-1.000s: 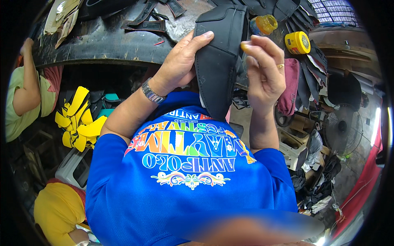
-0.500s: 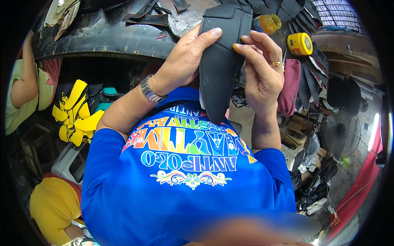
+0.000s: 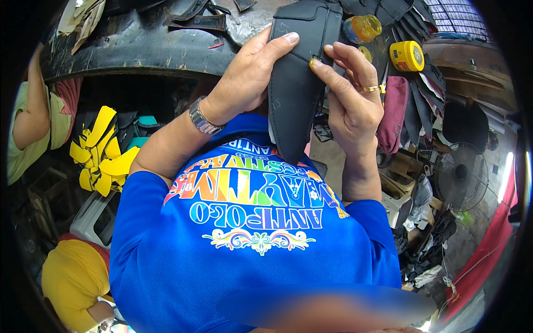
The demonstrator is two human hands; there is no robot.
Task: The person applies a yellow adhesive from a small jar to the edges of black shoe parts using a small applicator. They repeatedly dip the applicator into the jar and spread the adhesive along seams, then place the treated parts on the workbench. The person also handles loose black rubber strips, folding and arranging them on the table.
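Observation:
My left hand [image 3: 244,77] is closed on a black stitched leather shoe upper [image 3: 297,100]. Its thumb lies on the face of the piece and the other fingers go behind it. Held upright over the bench edge, the upper narrows to a rounded lower end. At the upper's right edge is my right hand [image 3: 352,91], fingers half curled and apart. One fingertip, with an amber smear on it, touches the leather by a seam. I see nothing else gripped in that hand. A glass jar with amber contents [image 3: 362,28] lies tilted beyond it.
A yellow tub [image 3: 407,56] and a maroon pouch [image 3: 393,114] sit at right beside stacked black pieces. Black strips [image 3: 197,22] lie on the dark bench [image 3: 139,53]. Yellow cut pieces [image 3: 102,155] are at left. Other people's arms show at the left; a fan [image 3: 461,177] stands right.
The right hand's smeared fingertip has moved slightly left onto the upper's face. A round yellowish rim now shows between that hand and the glass jar. The left hand keeps its hold.

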